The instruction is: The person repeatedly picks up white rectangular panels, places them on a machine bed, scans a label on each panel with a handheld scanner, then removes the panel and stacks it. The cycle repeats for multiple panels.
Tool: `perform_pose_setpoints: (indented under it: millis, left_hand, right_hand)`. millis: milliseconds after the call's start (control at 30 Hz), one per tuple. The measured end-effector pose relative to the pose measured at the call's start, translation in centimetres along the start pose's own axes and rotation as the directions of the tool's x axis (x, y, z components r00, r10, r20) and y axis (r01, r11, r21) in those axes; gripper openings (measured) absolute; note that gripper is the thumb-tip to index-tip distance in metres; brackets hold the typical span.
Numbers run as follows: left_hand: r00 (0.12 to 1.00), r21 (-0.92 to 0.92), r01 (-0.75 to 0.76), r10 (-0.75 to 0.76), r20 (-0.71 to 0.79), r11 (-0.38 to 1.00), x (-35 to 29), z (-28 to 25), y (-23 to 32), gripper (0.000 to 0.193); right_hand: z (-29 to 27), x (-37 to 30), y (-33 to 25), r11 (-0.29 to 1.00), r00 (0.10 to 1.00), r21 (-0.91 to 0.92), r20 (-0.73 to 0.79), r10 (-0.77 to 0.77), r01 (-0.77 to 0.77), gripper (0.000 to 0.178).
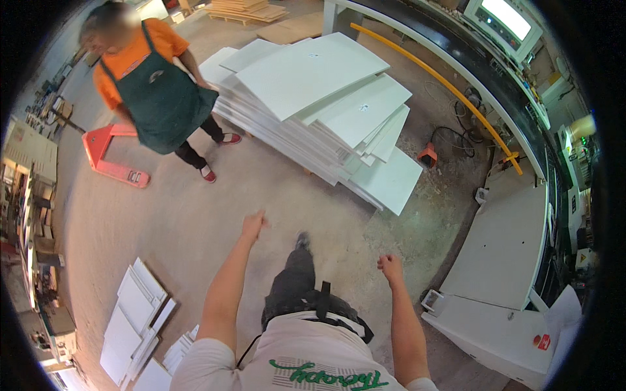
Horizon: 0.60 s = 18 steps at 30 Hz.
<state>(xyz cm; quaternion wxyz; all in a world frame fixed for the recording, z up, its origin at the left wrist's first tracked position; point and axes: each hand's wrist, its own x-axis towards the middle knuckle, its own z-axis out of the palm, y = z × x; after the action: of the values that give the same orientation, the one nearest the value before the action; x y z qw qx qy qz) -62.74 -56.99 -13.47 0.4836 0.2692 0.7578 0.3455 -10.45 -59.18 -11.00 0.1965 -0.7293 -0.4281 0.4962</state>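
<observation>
My left hand (253,227) hangs ahead of me over the floor, its fingers loosely curled and slightly blurred. Nothing shows in it. On the other side, my right hand (390,268) is also held above the floor with curled fingers and no object visible in it. Nearest to both hands is a large stack of white boards (313,72), beyond them and apart from them. Its upper boards are fanned out, and the lowest right one (388,179) sticks out toward my right hand's side.
A person in an orange shirt and dark green apron (160,94) stands left of the stack, beside a red pallet jack (117,171). Smaller white boards (134,313) lie at lower left. At right are a white machine (502,254), a yellow rail (430,72) and an orange foot pedal (427,156).
</observation>
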Motion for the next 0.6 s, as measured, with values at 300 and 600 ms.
perform_pose_setpoints:
  millis: [300, 600]
  left_hand:
    - [0.977, -0.27, 0.018, -0.075, -0.201, 0.963, 33.4, 8.7, 25.3, 0.075]
    - [0.964, -0.115, 0.141, -0.163, -0.212, 0.983, 29.4, 13.6, 25.2, 0.072]
  right_hand:
    - [-1.6, 20.9, -8.5, 0.881, 0.994, -0.471, 0.107, -0.002, 0.052, 0.029]
    - [0.7, 39.8, -31.4, 0.999, 0.955, 0.037, 0.293, -0.035, 0.025, 0.038]
